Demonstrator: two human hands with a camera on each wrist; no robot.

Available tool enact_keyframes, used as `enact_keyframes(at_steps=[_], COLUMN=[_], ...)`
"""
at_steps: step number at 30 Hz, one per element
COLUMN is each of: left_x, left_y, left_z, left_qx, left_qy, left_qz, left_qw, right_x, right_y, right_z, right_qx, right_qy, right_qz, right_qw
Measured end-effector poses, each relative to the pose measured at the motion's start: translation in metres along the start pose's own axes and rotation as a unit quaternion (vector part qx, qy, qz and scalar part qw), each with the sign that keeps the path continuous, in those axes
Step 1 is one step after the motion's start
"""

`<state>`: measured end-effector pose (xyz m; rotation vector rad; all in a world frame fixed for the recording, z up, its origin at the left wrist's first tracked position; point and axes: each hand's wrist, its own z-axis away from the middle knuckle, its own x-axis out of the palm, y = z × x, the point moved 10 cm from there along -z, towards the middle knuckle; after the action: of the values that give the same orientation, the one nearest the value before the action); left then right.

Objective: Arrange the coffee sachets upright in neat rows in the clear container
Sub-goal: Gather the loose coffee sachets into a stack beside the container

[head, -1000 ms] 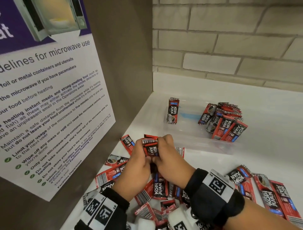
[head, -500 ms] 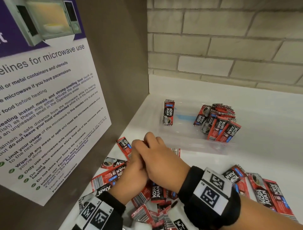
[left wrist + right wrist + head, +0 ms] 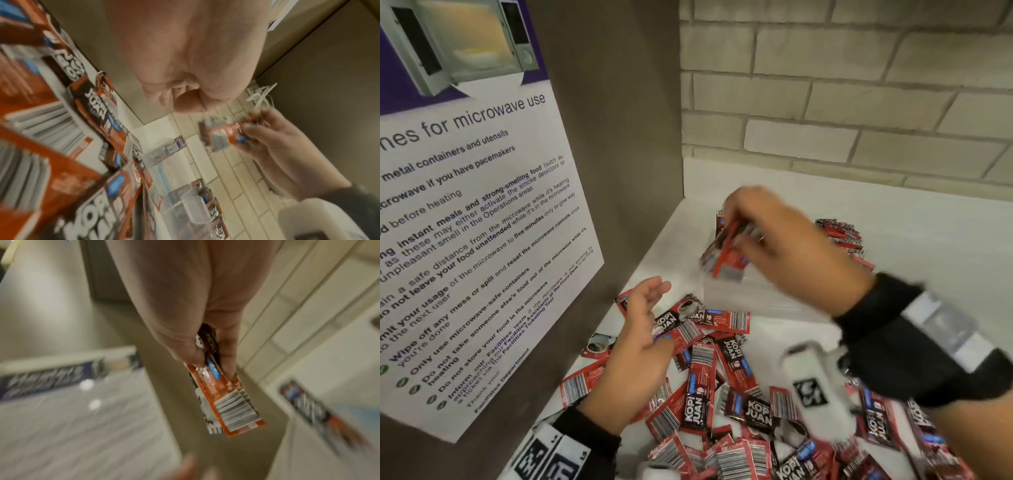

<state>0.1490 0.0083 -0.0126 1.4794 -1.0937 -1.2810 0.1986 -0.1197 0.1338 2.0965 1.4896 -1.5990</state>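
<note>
My right hand (image 3: 750, 233) grips a small stack of red coffee sachets (image 3: 726, 255) and holds it in the air over the left part of the clear container (image 3: 756, 301). The right wrist view shows that stack (image 3: 226, 395) pinched between thumb and fingers (image 3: 189, 352), barcode end hanging down. My left hand (image 3: 645, 308) hovers with relaxed, spread fingers and holds nothing, above the loose pile of sachets (image 3: 722, 387) on the white counter. A bunch of sachets (image 3: 842, 236) stands at the container's right side, partly hidden by my right hand.
A brown cabinet side with a microwave-use poster (image 3: 482, 222) rises close on the left. A brick wall (image 3: 842, 85) closes the back. More loose sachets (image 3: 887, 425) lie on the counter (image 3: 928, 246) under my right wrist.
Both hands were together over the loose pile, squaring up a stack. Now the right hand has carried the stack up and forward over the container, and the left hand has let go and opened.
</note>
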Motion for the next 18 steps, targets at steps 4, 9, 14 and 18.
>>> enact_keyframes(at_steps=[4,9,14,18], left_x=[-0.007,-0.008,-0.012,-0.017], left_y=[-0.005,-0.013,-0.02,-0.027], left_z=[0.003,0.007,0.009,0.012], left_qx=[-0.014,-0.04,-0.051,-0.063], left_qy=[0.011,0.015,0.012,0.018], left_qz=[-0.009,-0.005,-0.014,-0.043], left_qw=[1.0,0.999,0.999,0.997], right_x=[-0.051,-0.028,-0.008,-0.004], right_y=[0.068,0.129,0.14,0.156], right_z=[-0.001,0.031,0.057,0.077], right_qx=[0.109,0.216,0.227,0.257], right_qy=[0.034,-0.08,-0.128,-0.161], right_qz=[0.054,0.098,0.133,0.245], right_qw=[0.992,0.968,0.956,0.921])
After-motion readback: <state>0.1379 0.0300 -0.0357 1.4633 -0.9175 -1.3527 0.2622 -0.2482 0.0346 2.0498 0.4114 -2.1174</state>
